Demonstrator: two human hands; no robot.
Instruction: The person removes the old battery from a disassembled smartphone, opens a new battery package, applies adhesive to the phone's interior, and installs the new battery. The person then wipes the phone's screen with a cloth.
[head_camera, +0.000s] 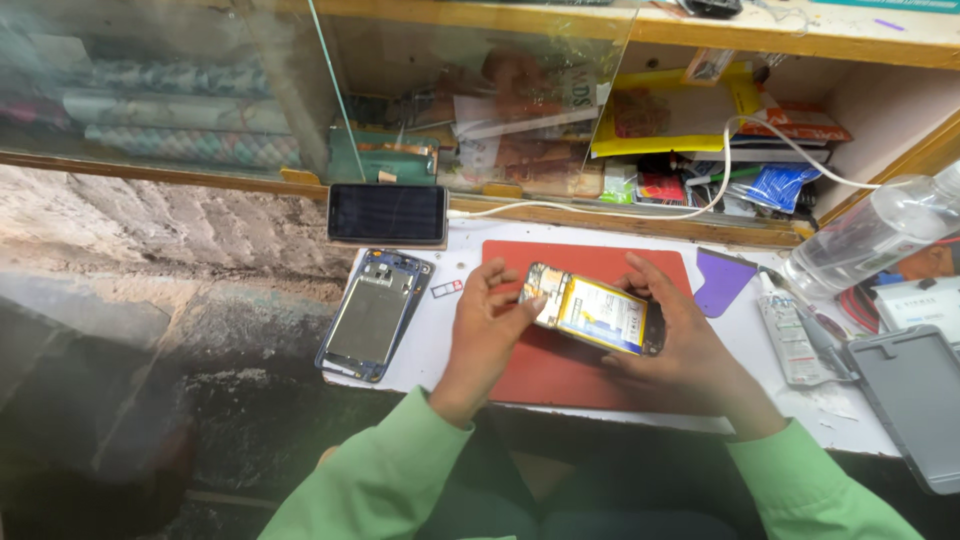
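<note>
Both hands hold an opened phone (597, 312) above a red mat (560, 370); yellow-labelled battery faces up. Left hand (487, 325) grips its left end, thumb on the edge. Right hand (680, 340) cups the right end. Blue phone frame (374, 315) lies left of mat. Dark phone (387, 213) behind it, cable attached. Purple pry card (722, 282) right of mat.

opened phone (597, 312) above mat (560, 375) | frame (375, 315) left of mat | scraper (722, 282) right
</note>
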